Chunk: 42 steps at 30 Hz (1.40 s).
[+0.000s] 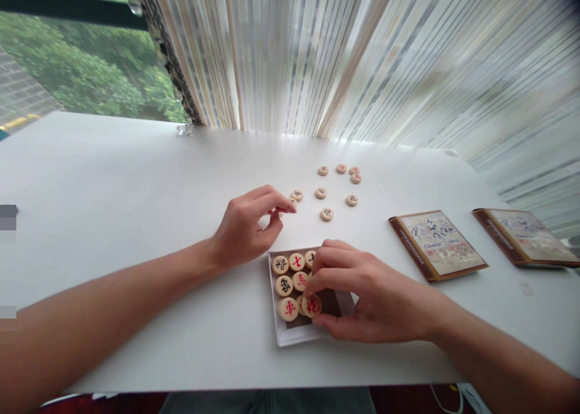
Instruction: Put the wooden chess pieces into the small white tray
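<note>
A small white box [290,335] lies on the white table [113,220] in front of me, holding several round wooden chess pieces [284,285] marked in red or black. My right hand [367,293] rests over the box, fingers pinched on a red-marked piece [312,306] inside it. My left hand [244,226] hovers just beyond the box, fingertips pinched on a piece [290,203] that is mostly hidden. Several loose pieces [326,214] lie scattered further back.
Two brown box parts with printed tops lie on the right, one [437,243] near my right hand, the other [525,236] by the table's right edge. Striped curtains [362,57] hang behind the table; a window [77,69] is at the far left.
</note>
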Each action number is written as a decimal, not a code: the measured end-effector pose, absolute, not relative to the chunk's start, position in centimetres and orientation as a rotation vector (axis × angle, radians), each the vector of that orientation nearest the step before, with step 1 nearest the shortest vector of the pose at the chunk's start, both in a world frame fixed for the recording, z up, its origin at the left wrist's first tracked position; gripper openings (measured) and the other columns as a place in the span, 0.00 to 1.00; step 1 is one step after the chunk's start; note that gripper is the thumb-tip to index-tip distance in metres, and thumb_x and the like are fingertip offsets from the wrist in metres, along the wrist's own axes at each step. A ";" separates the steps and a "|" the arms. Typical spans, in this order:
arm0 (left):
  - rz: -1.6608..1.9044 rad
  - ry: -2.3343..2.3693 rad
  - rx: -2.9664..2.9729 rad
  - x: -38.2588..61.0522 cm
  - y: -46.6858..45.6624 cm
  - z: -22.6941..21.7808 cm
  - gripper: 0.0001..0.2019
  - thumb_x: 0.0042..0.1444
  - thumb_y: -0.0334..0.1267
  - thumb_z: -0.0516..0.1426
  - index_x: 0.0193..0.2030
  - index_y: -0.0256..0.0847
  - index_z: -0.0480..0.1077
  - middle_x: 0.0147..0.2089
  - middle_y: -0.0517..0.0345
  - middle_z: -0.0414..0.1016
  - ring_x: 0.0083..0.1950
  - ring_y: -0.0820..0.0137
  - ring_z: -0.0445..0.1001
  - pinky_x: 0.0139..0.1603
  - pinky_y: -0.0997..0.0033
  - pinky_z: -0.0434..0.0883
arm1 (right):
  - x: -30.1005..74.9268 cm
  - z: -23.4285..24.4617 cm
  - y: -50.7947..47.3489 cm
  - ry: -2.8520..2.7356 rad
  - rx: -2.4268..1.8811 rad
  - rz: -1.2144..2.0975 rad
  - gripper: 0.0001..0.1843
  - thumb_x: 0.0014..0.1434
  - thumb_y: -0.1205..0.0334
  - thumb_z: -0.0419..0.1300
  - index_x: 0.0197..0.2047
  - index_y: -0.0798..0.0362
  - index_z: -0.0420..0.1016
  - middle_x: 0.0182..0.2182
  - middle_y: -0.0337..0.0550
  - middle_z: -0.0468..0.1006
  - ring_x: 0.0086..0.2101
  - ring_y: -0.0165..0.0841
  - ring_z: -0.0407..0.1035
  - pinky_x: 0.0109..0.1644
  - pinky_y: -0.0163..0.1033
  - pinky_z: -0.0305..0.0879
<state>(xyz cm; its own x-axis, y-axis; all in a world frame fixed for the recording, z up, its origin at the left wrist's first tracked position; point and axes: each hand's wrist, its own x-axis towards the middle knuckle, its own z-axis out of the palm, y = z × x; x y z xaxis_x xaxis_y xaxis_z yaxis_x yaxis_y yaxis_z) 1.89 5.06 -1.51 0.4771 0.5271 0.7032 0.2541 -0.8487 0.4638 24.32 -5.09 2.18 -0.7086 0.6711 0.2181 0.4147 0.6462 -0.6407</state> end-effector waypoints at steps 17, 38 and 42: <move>1.311 0.646 2.426 1.8 5.2 -1.7 0.14 0.57 0.18 0.55 0.40 0.38 0.78 0.39 0.55 0.82 0.39 0.69 0.80 0.42 0.70 0.75 | 24.1 1.6 -5.1 -2.502 -0.845 0.728 0.04 0.61 0.71 0.68 0.38 0.54 0.79 0.36 0.44 0.78 0.38 0.36 0.67 0.45 0.41 0.67; 1.316 0.645 2.428 1.8 5.4 -1.9 0.14 0.56 0.18 0.55 0.40 0.38 0.79 0.38 0.56 0.82 0.38 0.70 0.80 0.41 0.71 0.75 | 24.1 1.2 -5.1 -2.477 -0.824 0.709 0.02 0.62 0.69 0.68 0.38 0.54 0.80 0.35 0.44 0.79 0.37 0.36 0.69 0.45 0.40 0.68; 1.320 0.646 2.426 1.8 5.3 -1.8 0.14 0.56 0.18 0.56 0.39 0.38 0.79 0.39 0.56 0.82 0.38 0.70 0.80 0.41 0.71 0.75 | 24.0 1.3 -5.1 -2.477 -0.828 0.695 0.02 0.64 0.69 0.67 0.38 0.53 0.79 0.33 0.43 0.79 0.36 0.36 0.68 0.44 0.40 0.68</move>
<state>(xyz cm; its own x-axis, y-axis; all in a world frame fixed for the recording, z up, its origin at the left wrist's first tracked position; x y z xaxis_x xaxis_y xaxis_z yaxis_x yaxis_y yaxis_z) 1.79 5.32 -1.77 0.4757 0.5206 0.7091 0.2412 -0.8524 0.4640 24.00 -5.13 1.27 -0.7264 0.6444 0.2389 0.4259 0.6950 -0.5793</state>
